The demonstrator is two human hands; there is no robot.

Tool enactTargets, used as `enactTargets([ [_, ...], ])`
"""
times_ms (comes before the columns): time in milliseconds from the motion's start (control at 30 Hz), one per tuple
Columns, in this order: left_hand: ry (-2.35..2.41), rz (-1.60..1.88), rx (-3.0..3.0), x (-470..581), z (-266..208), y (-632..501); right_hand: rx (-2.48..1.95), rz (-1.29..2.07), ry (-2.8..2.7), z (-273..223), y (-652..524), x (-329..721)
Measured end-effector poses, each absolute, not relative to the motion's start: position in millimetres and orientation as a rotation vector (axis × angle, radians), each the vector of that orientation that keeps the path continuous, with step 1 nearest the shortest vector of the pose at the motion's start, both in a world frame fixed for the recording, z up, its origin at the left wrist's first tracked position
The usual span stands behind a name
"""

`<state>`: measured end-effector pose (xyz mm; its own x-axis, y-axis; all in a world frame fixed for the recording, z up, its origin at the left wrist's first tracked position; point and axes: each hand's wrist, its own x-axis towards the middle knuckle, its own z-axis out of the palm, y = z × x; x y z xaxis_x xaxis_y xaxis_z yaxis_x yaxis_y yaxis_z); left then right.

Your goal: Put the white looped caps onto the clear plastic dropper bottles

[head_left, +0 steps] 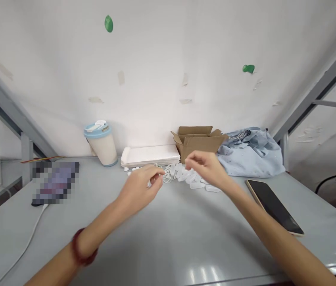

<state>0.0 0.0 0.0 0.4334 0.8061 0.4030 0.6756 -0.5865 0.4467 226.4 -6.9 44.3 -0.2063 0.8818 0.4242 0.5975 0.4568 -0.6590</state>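
Fingers (156,171) stand slightly apart from the thumb on the left hand (139,186), with nothing visible in the gap; on the right hand (206,166) they curl in close to the thumb, and whether the tips meet cannot be told. Both hands appear raised over the grey worktop (162,238), well apart from each other.

Just beyond them, between 12 and 1 o'clock from the worktop's middle, lie small pale pieces (181,173), loose and overlapping, with thin white cords (168,176) bunched at 12. A white stack (151,154) lies just short of 12, an open box (199,147) just short of 1, a cup (104,147) near 11, blue cloth (249,157) between 1 and 2, and a dark-screened phone (275,206) at 3.

Pieces so thin and flat probably handle best with a light fingertip pinch, lifted singly by an edge from the 6 o'clock side of the heap, where they spread out. The cords look apt to snag; drawing one gently towards 6 while the other hand steadies the bunch should limit tangles.
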Motion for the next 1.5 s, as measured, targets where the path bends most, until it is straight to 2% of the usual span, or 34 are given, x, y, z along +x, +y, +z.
enactTargets([
  [100, 1.4, 0.563, 2.648, 10.1, -21.3, 12.8, -1.395, 0.289, -2.092, -6.6, 10.8, 224.5],
  [200, 1.416, 0.493, 2.699, 16.8, -42.6, 18.5, -1.536, 0.039, -2.299, -32.3, 9.4, 231.4],
  [467, 1.376, 0.642, 2.705, 5.1, -54.4, 15.6, -1.716, -0.102, -2.53, -29.9, -5.8, 240.7],
  [700, 1.596, 0.905, 2.528, -19.2, -50.2, 34.7, -1.747, -0.126, -2.597, -39.7, -9.9, 243.2],
  [867, 1.563, 0.833, 2.616, -15.5, -46.2, 23.6, -1.856, -0.138, -2.581, -36.1, -7.9, 245.4],
  [1133, 1.494, 0.607, 2.726, -4.6, -51.8, 12.8, -1.627, 0.122, -2.392, -41.0, -8.9, 247.9],
  [1333, 1.607, 0.77, 2.635, -9.9, -55.6, 23.4, -1.36, 0.386, -2.044, -43.8, -13.0, 238.2],
  [1500, 1.614, 0.853, 2.595, -9.9, -63.7, 35.5, -1.32, 0.57, -1.896, -47.4, -15.3, 226.6],
])
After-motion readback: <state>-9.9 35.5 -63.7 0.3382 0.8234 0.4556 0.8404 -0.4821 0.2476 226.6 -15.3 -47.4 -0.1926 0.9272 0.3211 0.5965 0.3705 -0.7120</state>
